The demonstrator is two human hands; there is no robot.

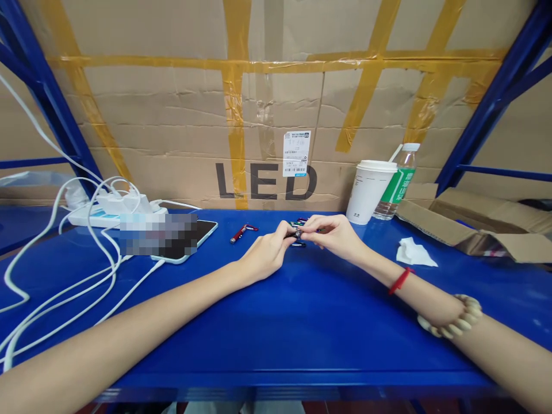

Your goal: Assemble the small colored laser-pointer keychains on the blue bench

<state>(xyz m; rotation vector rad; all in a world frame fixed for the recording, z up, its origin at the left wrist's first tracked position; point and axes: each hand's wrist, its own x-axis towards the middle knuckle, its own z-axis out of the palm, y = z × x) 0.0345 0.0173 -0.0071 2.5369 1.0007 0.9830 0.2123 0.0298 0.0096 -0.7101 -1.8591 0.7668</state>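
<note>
My left hand (pixel 266 253) and my right hand (pixel 334 234) meet over the middle of the blue table (pixel 276 322). Both pinch a small dark metal piece (pixel 297 233) between their fingertips; it looks like a little keychain light. Just behind the hands lie a few more small coloured pieces (pixel 302 221), partly hidden by the fingers. A red keychain light (pixel 240 232) lies on the table to the left of my left hand. My right wrist wears a red cord and a bead bracelet.
A phone (pixel 183 244) and a white power strip (pixel 99 215) with several white cables sit at the left. A white paper cup (pixel 368 191), a water bottle (pixel 399 183), a crumpled tissue (pixel 414 253) and an open cardboard box (pixel 474 227) stand at the right. A cardboard wall closes the back.
</note>
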